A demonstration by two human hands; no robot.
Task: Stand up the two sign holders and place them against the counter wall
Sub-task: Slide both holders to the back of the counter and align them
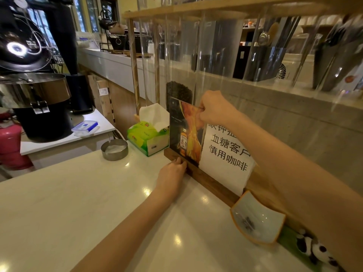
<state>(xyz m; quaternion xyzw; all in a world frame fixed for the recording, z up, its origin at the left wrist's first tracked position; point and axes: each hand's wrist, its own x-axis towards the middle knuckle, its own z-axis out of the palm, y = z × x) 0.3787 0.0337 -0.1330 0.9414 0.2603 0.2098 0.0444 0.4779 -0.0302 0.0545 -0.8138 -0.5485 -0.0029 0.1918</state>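
Both sign holders stand upright at the back of the white desk [82, 193], side by side on wooden bases along the grey counter wall [294, 122]. The right hand [214, 108] has its fingers [200, 114] pinched shut on the top edge of the dark drink-advert sign holder [184, 134], apparently to keep the panel vertical, while the left hand [172, 173] presses curled fingers against the wooden base [208, 177], probably nudging it square to the wall; whether they actually grip it I cannot tell. The white printed-notice sign holder [225, 150] stands just beside, on the right, partly hidden by the right forearm. A green tissue box [147, 136] crowds the left end, a steel ashtray [114, 149] sits near it, and a small ceramic dish [257, 216] blocks the right, leaving only 1 narrow slot.
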